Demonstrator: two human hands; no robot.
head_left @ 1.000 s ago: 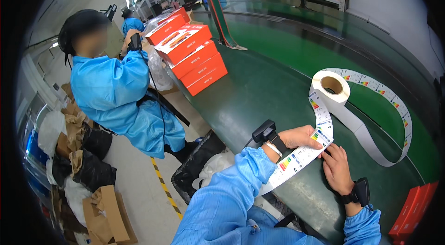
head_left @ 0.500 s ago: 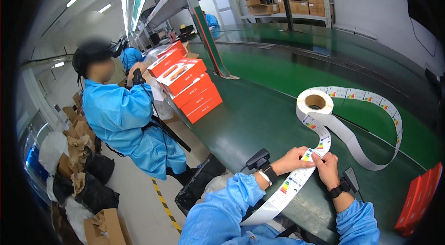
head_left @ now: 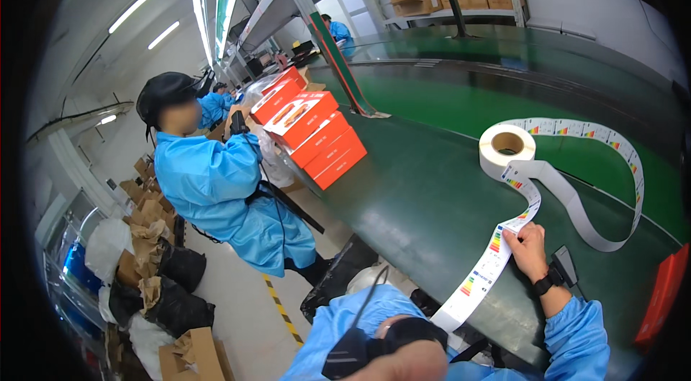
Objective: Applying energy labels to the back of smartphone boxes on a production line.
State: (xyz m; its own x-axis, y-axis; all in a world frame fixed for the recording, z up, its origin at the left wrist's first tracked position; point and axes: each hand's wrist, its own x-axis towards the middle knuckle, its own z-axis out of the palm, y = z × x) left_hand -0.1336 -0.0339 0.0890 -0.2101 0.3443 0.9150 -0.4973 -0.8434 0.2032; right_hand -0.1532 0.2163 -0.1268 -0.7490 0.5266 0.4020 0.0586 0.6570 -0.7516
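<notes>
A strip of white labels (head_left: 481,273) with coloured bar charts runs from the label roll (head_left: 495,163) down over the near table edge. My right hand (head_left: 529,248) pinches the strip's right edge between thumb and fingers, a short way below the roll. My left hand (head_left: 407,363) is raised close at the lower edge, away from the strip; its fingers are cut off and blurred. The roll lies flat on the green table (head_left: 425,172), its cardboard core facing up. Another length of strip loops out to the right.
Orange boxes (head_left: 335,161) are stacked at the table's left, near a metal post (head_left: 338,68). More orange boxes (head_left: 666,294) stand at the right edge. A co-worker in blue (head_left: 209,179) stands at left. Black bags (head_left: 180,309) and cartons lie on the floor.
My left hand has let go of the label strip and come back toward me, to the lower edge. My right hand still pinches the strip. The whole view has shifted slightly.
</notes>
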